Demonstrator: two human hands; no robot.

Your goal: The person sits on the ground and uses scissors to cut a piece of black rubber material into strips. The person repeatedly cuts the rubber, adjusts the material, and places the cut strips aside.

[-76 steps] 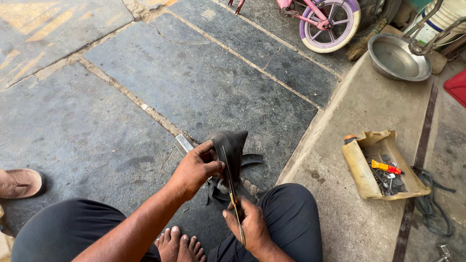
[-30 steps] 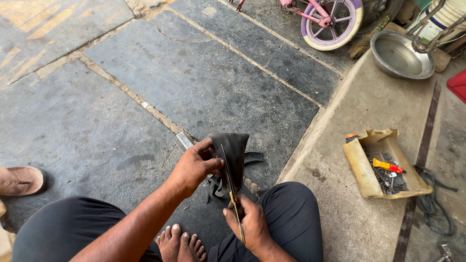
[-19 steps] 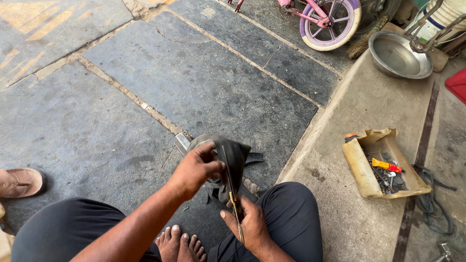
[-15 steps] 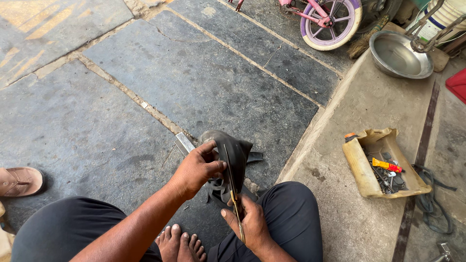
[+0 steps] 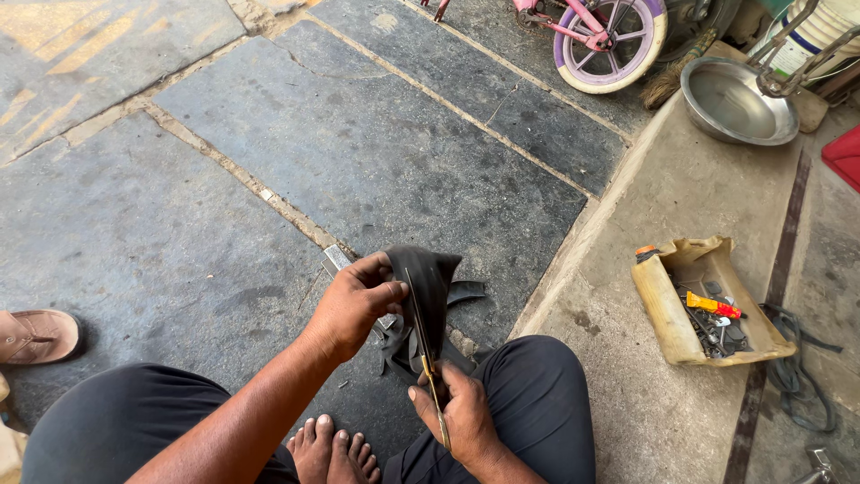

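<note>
A person sits barefoot on a stone floor (image 5: pixel 269 161), cutting a piece of black rubber tube (image 5: pixel 428 287) held up just in front of the knees. The left hand (image 5: pixel 354 305) is clamped on the rubber's upper left edge, thumb and fingers pinching it taut. The right hand (image 5: pixel 461 417) is closed around a pair of scissors (image 5: pixel 430 372) with yellowish handles, the blades running up the middle of the sheet; whether the blades are shut or parted is hard to tell from this angle. A clean cut here would seem to call for keeping the rubber stretched flat and feeding it steadily into the blades.

To the right, on a raised concrete step (image 5: pixel 663 197), stands one cut-open yellow plastic container (image 5: pixel 699 300) holding small tools and one orange tube. Beyond it sits one metal basin (image 5: pixel 736 100). One small pink bicycle (image 5: pixel 600 31) stands at the floor's far edge, and one brown sandal (image 5: pixel 36 336) lies at its left edge.
</note>
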